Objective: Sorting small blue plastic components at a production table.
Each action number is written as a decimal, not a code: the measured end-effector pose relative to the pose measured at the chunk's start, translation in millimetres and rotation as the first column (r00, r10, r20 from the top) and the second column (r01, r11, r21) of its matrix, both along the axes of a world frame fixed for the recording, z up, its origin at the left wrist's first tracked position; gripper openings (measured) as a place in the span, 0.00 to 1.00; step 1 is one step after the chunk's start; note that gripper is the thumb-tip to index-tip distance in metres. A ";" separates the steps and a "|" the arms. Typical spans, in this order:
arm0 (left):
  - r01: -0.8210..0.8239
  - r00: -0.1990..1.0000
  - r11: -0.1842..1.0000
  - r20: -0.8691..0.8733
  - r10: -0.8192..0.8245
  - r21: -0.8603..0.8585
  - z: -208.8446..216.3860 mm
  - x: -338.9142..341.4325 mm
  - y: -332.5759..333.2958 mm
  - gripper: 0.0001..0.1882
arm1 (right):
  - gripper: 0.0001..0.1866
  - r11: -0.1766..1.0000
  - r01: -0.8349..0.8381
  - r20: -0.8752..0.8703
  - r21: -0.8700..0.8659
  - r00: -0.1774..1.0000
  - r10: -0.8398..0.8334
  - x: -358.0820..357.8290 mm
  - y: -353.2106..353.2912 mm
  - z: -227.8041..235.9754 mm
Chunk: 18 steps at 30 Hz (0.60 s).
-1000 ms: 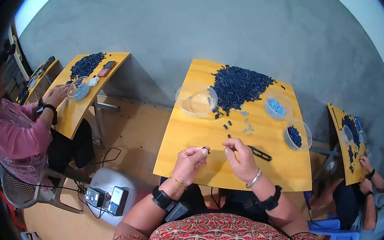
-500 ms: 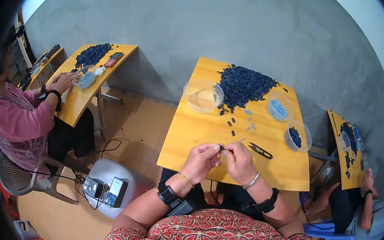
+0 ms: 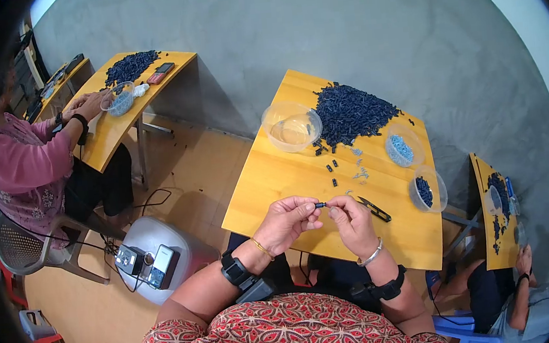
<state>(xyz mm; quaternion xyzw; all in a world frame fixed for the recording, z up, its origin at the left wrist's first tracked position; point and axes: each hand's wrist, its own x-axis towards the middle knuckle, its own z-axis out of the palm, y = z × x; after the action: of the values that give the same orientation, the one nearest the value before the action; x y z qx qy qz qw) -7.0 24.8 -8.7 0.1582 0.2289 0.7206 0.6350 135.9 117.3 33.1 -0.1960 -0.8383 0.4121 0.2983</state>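
Observation:
A small dark cylindrical piece (image 3: 320, 205) lies level between my two hands, over the near edge of the wooden table. My left hand (image 3: 291, 222) is closed, its thumb and fingertips pinching the left end. At the other end are the thumb and forefinger of my right hand (image 3: 352, 225), closed on it too. Beyond my hands, a few loose dark pieces (image 3: 335, 182) and a scatter of small pale bits (image 3: 361, 174) lie on the table (image 3: 269, 185). Black thread snips (image 3: 376, 209) rest just right of my right hand.
A heap of dark pieces (image 3: 354, 113) covers the table's far part, beside a clear bowl (image 3: 276, 137). On the right stand a bowl of blue bits (image 3: 400, 150) and a bowl of dark pieces (image 3: 425, 190). People sit at tables left and right; a grey bin (image 3: 196, 250) carries devices.
My hands have drawn slightly apart, the right one shifting to the right. More of the dark piece shows between the fingertips. The view has tilted slightly.

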 end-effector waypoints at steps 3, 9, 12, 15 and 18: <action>-0.002 1.000 0.999 -0.003 0.002 0.042 -0.2 0.7 -0.1 0.07 | 0.05 0.983 0.046 -0.022 0.177 0.999 -0.042 0.2 -3.8 7.3; 0.014 1.000 1.000 -0.008 -0.014 0.021 3.1 3.8 -2.0 0.07 | 0.07 0.934 0.054 -0.046 0.354 0.998 -0.040 -0.3 -4.5 9.4; 0.051 0.999 0.998 -0.017 -0.051 0.032 6.0 4.4 -2.9 0.08 | 0.08 0.893 -0.004 -0.045 0.451 0.999 0.027 -1.0 -1.2 9.0; 0.086 0.993 0.996 -0.081 -0.087 -0.015 5.3 4.5 -2.1 0.08 | 0.08 0.910 -0.019 -0.029 0.415 0.999 0.034 0.2 1.0 8.7; 0.154 0.978 0.985 -0.129 -0.163 -0.076 5.3 4.9 -1.8 0.08 | 0.07 0.911 -0.049 -0.005 0.409 0.998 0.056 2.3 1.8 11.3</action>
<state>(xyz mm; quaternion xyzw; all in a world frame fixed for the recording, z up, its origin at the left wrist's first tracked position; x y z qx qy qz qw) -2.1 23.1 -3.5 0.2032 0.2817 0.6474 0.6783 138.1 119.1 44.3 -0.1033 -0.9084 0.2371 0.3286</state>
